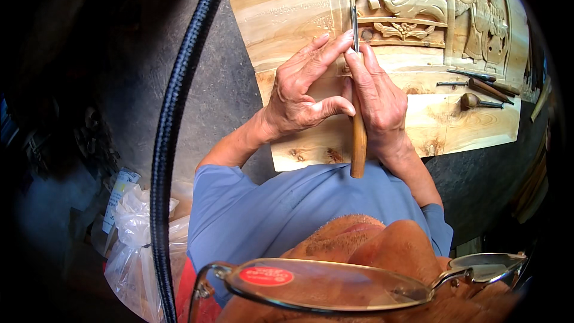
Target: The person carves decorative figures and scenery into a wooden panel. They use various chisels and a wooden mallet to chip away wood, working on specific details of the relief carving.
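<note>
A wood chisel with a long wooden handle (359, 143) and a narrow steel blade points away from me, its tip on the carved wooden panel (412, 6). My right hand (381, 98) holds the handle, its fingers stretched along the upper part near the blade. My left hand (299, 87) is on the left side, fingers extended and thumb apart. Its fingertips rest against the chisel where blade and handle meet. The handle's butt end reaches back to my blue shirt. The relief shows a reclining figure, a leafy ornament beneath it and standing figures at the right.
Several carving tools lie on the board at the right, among them a chisel with a round wooden handle (471, 101). A plain light board (478, 125) lies nearest me. A black braided cable (179, 96) crosses the left side. A clear plastic bag (134, 221) sits at lower left.
</note>
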